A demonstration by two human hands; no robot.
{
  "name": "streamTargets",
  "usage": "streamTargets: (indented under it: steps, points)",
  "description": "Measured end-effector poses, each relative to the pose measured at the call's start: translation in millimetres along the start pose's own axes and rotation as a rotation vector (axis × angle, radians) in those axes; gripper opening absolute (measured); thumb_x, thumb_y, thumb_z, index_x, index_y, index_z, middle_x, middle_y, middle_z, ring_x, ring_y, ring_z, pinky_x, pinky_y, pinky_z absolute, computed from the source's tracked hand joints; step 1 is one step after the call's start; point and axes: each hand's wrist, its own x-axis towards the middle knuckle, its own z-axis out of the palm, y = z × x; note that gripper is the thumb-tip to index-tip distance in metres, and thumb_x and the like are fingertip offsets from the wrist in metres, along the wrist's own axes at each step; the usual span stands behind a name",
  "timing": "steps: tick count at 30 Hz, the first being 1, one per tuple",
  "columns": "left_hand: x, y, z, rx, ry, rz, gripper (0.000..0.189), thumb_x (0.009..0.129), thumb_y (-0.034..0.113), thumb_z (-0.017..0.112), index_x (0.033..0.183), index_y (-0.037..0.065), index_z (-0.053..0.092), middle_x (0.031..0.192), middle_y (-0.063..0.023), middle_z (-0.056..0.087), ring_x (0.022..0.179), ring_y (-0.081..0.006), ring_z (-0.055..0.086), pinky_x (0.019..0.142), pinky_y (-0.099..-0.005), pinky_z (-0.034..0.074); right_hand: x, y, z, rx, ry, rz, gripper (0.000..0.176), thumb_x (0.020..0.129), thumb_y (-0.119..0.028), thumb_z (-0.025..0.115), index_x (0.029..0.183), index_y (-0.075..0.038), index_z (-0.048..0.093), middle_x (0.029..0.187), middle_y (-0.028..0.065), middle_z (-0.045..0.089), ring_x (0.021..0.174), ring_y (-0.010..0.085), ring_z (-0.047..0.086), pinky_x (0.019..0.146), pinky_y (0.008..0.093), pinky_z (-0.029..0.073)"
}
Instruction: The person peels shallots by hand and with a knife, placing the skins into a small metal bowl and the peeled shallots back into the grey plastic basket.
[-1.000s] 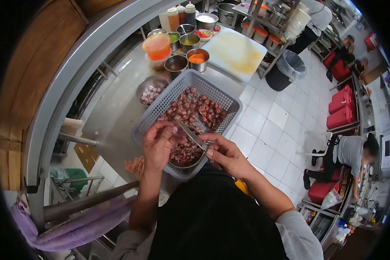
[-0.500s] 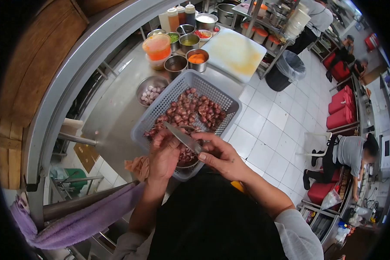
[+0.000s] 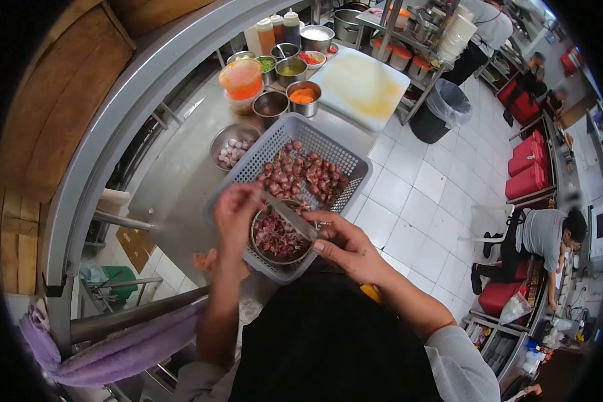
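Currently I see the right hand (image 3: pixel 347 246) closed around the knife (image 3: pixel 289 216), its blade over the bowl of peelings (image 3: pixel 281 236) inside the grey basket (image 3: pixel 328 144). The left hand (image 3: pixel 238 213) blurs beside the blade tip; I cannot tell its grip.

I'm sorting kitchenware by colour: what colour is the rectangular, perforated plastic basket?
Bluish grey; the perforated plastic basket shows best in the head view.
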Motion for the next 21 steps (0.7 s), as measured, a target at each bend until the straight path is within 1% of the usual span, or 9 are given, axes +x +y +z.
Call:
streamTargets:
  steps: [1, 5, 7, 8, 10, 11, 13, 14, 21]
  points:
    - [24, -14, -15, 0.074, 0.025, 0.071, 0.010, 0.091, 0.001, 0.067, 0.100, 0.000, 0.063, 0.097, -0.0094, 0.069, 0.084, -0.0141, 0.065, 0.077, -0.0280, 0.053, -2, 1, -3, 0.071, 0.015, 0.100, 0.044, 0.100, -0.016, 0.060, 0.142, -0.010, 0.046, 0.081, -0.0054, 0.049, 0.069, 0.0028, 0.043, 0.061, 0.0205, 0.034]
    - [115, -60, -69, 0.312, 0.162, 0.174, 0.014, 0.091, 0.004, 0.068, 0.103, -0.001, 0.065, 0.094, -0.0096, 0.071, 0.078, -0.0148, 0.067, 0.073, -0.0294, 0.054, -7, 9, -14, 0.035, 0.028, 0.088, 0.043, 0.101, -0.013, 0.056, 0.143, -0.009, 0.045, 0.079, -0.0052, 0.048, 0.064, 0.0030, 0.041, 0.056, 0.0195, 0.032]
    - [136, -61, -72, 0.756, 0.177, 0.333, 0.016, 0.090, 0.006, 0.067, 0.105, -0.001, 0.067, 0.092, -0.0116, 0.071, 0.076, -0.0198, 0.068, 0.072, -0.0316, 0.053, -9, 10, -18, 0.044, 0.072, 0.063, 0.041, 0.102, -0.016, 0.055, 0.142, -0.009, 0.046, 0.077, -0.0052, 0.047, 0.064, 0.0034, 0.041, 0.056, 0.0195, 0.032]
    - [142, -67, -67, 0.756, 0.167, 0.339, 0.016, 0.090, 0.006, 0.067, 0.105, -0.001, 0.067, 0.092, -0.0116, 0.071, 0.076, -0.0198, 0.068, 0.072, -0.0316, 0.053, -10, 10, -20, 0.047, 0.082, 0.056, 0.041, 0.102, -0.016, 0.055, 0.142, -0.009, 0.046, 0.077, -0.0052, 0.047, 0.064, 0.0034, 0.041, 0.056, 0.0195, 0.032]
    - [139, -69, -39, 0.914, 0.053, 0.490, 0.018, 0.089, 0.008, 0.066, 0.105, 0.000, 0.068, 0.096, -0.0166, 0.070, 0.082, -0.0290, 0.069, 0.077, -0.0368, 0.053, -13, 14, -24, 0.083, 0.148, 0.074, 0.039, 0.102, -0.018, 0.058, 0.138, -0.009, 0.049, 0.073, -0.0074, 0.043, 0.062, 0.0022, 0.038, 0.054, 0.0205, 0.030]
    - [135, -71, -25, 0.916, 0.040, 0.489, 0.018, 0.089, 0.008, 0.066, 0.105, 0.000, 0.068, 0.096, -0.0166, 0.070, 0.082, -0.0290, 0.069, 0.077, -0.0368, 0.053, -15, 14, -27, 0.089, 0.158, 0.075, 0.039, 0.102, -0.018, 0.058, 0.138, -0.009, 0.049, 0.073, -0.0074, 0.043, 0.062, 0.0022, 0.038, 0.054, 0.0205, 0.030]
    - [125, -73, 7, 1.041, -0.324, 0.518, 0.020, 0.087, 0.009, 0.067, 0.105, 0.000, 0.068, 0.102, -0.0206, 0.068, 0.093, -0.0358, 0.066, 0.085, -0.0414, 0.052, -19, 13, -32, 0.099, 0.200, 0.103, 0.038, 0.102, -0.018, 0.058, 0.138, -0.008, 0.049, 0.072, -0.0068, 0.043, 0.061, 0.0030, 0.038, 0.054, 0.0206, 0.031]
    - [125, -84, 19, 1.045, -0.376, 0.473, 0.020, 0.085, 0.009, 0.069, 0.102, 0.000, 0.067, 0.104, -0.0211, 0.067, 0.102, -0.0385, 0.061, 0.091, -0.0463, 0.048, -22, 14, -34, 0.098, 0.209, 0.107, 0.038, 0.102, -0.018, 0.058, 0.138, -0.008, 0.049, 0.072, -0.0068, 0.043, 0.061, 0.0030, 0.038, 0.054, 0.0206, 0.031]
    - [131, -125, 56, 1.310, -0.493, 0.363, 0.020, 0.077, 0.009, 0.075, 0.092, -0.001, 0.066, 0.097, -0.0192, 0.067, 0.102, -0.0386, 0.060, 0.088, -0.0473, 0.049, -39, 16, -45, 0.113, 0.306, 0.088, 0.038, 0.102, -0.020, 0.058, 0.137, -0.007, 0.050, 0.070, -0.0064, 0.043, 0.061, 0.0035, 0.039, 0.053, 0.0209, 0.031]
